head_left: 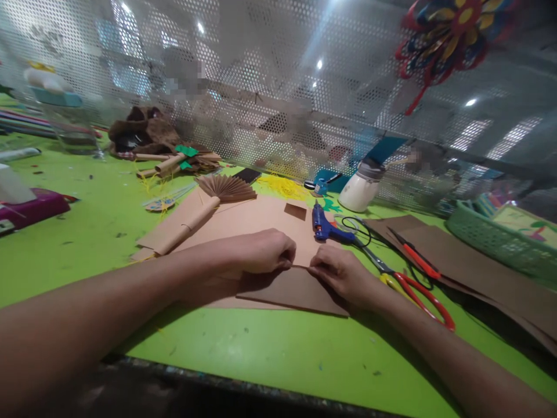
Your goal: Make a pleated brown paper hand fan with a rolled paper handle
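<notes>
A folded piece of brown kraft paper (300, 290) lies near the table's front edge, on top of a larger light brown sheet (248, 217). My left hand (270, 252) pinches its far edge, fingers curled. Just to the right, my right hand (342, 273) pinches the same edge between thumb and fingers. A blue glue gun (324, 225) rests beyond my right hand, and a small brown paper piece (296, 210) lies on the sheet. Scissors with red and yellow handles (404, 287) are beside my right forearm.
On the green table (217, 342), a rolled paper tube (187, 226) and a pleated paper fan (226, 188) lie left. A white jar (361, 186) stands behind. Brown sheets (474, 255), a red-handled cutter (420, 258) and a green basket (496, 238) sit right; a perforated panel (261, 87) borders the back.
</notes>
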{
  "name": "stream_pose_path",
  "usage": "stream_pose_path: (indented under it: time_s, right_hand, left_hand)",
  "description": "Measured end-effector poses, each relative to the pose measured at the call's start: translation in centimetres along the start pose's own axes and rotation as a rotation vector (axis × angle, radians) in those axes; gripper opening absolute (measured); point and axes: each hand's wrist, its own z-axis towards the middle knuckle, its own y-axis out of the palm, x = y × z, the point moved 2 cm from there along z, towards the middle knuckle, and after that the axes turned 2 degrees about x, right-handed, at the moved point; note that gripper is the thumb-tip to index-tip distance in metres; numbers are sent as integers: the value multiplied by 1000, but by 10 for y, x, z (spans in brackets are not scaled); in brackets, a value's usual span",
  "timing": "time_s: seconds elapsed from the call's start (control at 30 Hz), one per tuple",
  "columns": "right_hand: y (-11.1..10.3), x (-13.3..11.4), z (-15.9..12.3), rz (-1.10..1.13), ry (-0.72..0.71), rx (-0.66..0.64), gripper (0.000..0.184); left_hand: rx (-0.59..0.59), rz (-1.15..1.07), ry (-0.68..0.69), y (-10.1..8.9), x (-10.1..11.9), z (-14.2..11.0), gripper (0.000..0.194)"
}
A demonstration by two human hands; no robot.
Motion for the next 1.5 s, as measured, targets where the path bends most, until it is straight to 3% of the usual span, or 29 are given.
stream_pose_path:
  time_s: [0.23, 0.5, 0.7, 0.9, 1.07, 1.37, 1.5]
  right_hand:
    - [-1, 2, -4, 12, -29, -18, 8]
    - [-4, -1, -5, 57, -35, -8, 12]
    - [-17, -5, -8, 125, 48, 31, 16]
    - [-19, -5, -8, 155, 128, 6, 15]
    - [-20, -4, -8, 196, 202, -32, 16]
    - [-20, -2, -9, 205, 207, 1, 15]
    - [-20, -5, -10, 168, 177, 3, 15]
  left_hand:
    - [-118, -26, -14, -8, -7, -3, 19]
    - [-132, -62, 17, -14, -7, -6, 15]
    - [-117, -348, 75, -27, -19, -7, 31]
    - [-136, -632, -26, -26, -22, -13, 47]
    - [-169, -778, -111, -23, -21, -14, 46]
    - [-200, -742, -85, -25, -17, -13, 29]
    - [-233, -830, -110, -22, -15, -13, 29]
